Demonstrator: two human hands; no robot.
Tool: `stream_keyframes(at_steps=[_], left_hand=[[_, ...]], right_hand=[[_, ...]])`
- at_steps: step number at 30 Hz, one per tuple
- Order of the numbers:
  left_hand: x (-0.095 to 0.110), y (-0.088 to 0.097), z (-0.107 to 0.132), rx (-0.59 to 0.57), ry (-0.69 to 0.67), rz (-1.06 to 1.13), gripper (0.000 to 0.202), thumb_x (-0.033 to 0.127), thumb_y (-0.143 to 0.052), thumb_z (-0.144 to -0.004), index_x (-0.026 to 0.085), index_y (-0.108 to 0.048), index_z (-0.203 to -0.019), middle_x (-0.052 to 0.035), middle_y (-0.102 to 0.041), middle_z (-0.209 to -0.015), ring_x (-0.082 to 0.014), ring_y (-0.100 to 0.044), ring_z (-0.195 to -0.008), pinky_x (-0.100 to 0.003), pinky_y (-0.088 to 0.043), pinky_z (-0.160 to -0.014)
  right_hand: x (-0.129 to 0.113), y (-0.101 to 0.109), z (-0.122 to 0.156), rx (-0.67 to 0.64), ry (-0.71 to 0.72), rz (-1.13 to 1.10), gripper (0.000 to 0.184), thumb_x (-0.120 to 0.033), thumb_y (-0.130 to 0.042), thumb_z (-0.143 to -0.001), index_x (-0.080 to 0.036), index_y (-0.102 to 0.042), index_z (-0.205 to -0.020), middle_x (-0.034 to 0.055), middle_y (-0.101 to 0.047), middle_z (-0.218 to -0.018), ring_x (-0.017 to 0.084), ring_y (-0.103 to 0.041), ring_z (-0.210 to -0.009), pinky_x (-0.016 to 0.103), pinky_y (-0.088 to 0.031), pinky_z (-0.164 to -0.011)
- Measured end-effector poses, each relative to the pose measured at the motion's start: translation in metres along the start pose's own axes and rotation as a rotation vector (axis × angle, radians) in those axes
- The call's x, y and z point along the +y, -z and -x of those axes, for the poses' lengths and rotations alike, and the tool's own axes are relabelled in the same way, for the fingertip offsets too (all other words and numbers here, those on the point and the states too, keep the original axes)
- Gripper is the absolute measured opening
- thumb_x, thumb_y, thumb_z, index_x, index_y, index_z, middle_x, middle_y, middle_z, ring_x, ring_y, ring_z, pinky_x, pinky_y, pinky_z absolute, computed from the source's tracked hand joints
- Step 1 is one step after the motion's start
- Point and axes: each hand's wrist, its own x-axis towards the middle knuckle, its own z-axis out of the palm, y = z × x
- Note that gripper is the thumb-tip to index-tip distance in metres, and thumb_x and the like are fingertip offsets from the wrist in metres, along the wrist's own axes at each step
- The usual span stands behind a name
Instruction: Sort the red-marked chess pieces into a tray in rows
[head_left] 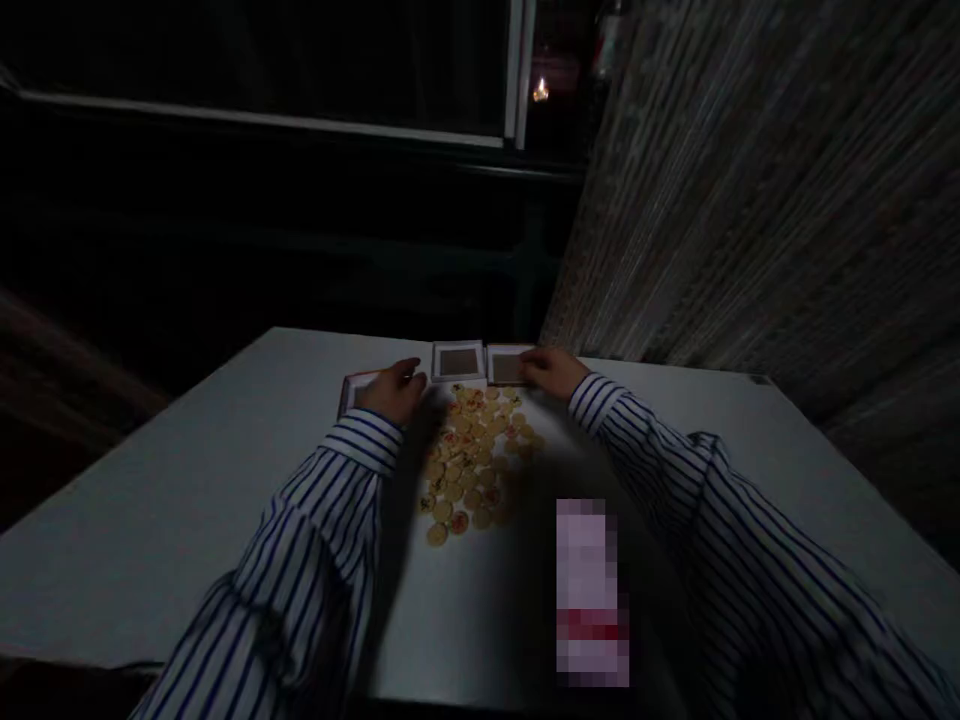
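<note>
Several round, pale wooden game pieces with red and black marks, like Chinese chess pieces point(469, 450), lie in a loose heap on the white table. Behind them stand two shallow open boxes, a middle box point(459, 362) and a right box point(504, 368), each with a dark inner panel. My right hand point(553, 372) has its bent fingers over the right box's right end, and they seem to grip it. At the left, my left hand point(397, 390) partly covers a third shallow box point(351, 390); its visible fingers are apart, with nothing seen between them.
A pixelated pink-white object with a red band point(589, 595) is at the near side of the white table point(225, 480). A string curtain point(712, 180) hangs at the right, down to the table's far edge. Behind is a dark window frame point(262, 120); the room is dim.
</note>
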Motion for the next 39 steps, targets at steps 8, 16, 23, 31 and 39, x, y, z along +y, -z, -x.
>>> stream_keyframes(at_steps=[8,16,23,31,39], left_hand=[[0.001,0.007,-0.027,-0.033,0.111,0.083,0.045,0.026,-0.048,-0.077,0.015,-0.053,-0.12,-0.0093,-0.061,-0.116,-0.02,-0.056,-0.107,-0.031,-0.039,-0.096],[-0.028,-0.018,-0.065,-0.056,0.186,0.245,0.046,0.027,-0.046,-0.078,0.011,-0.052,-0.12,-0.0131,-0.065,-0.106,-0.0181,-0.063,-0.089,-0.028,-0.047,-0.082],[-0.032,-0.032,-0.085,-0.105,0.184,0.183,0.043,0.026,-0.046,-0.078,0.011,-0.055,-0.117,-0.0114,-0.063,-0.11,-0.0186,-0.06,-0.099,-0.027,-0.043,-0.087],[-0.014,-0.036,-0.09,-0.173,0.195,0.046,0.047,0.024,-0.043,-0.08,0.006,-0.049,-0.123,-0.0144,-0.052,-0.127,-0.0203,-0.048,-0.117,-0.025,-0.035,-0.096],[-0.012,-0.045,-0.097,-0.198,0.204,-0.048,0.045,0.025,-0.043,-0.082,0.007,-0.049,-0.122,-0.0148,-0.052,-0.127,-0.0217,-0.048,-0.117,-0.027,-0.036,-0.096]], right_hand=[[0.008,-0.012,-0.056,0.007,-0.034,0.053,0.03,-0.023,-0.048,-0.083,-0.017,-0.063,-0.109,0.0053,-0.065,-0.108,0.017,-0.058,-0.102,0.024,-0.042,-0.089],[0.017,-0.028,-0.105,-0.034,-0.054,0.118,0.03,-0.018,-0.047,-0.083,-0.017,-0.063,-0.108,0.004,-0.064,-0.111,0.015,-0.058,-0.103,0.023,-0.041,-0.09],[0.017,-0.03,-0.135,-0.04,-0.06,0.203,0.031,-0.017,-0.046,-0.083,-0.017,-0.063,-0.108,0.005,-0.063,-0.112,0.017,-0.056,-0.106,0.025,-0.041,-0.091],[0.011,-0.03,-0.156,-0.05,-0.01,0.293,0.032,-0.02,-0.043,-0.084,-0.017,-0.061,-0.111,0.0079,-0.063,-0.113,0.021,-0.055,-0.107,0.029,-0.04,-0.092],[0.01,-0.046,-0.17,-0.128,-0.01,0.367,0.03,-0.025,-0.041,-0.086,-0.016,-0.061,-0.106,0.0108,-0.063,-0.108,0.022,-0.057,-0.103,0.03,-0.041,-0.089]])
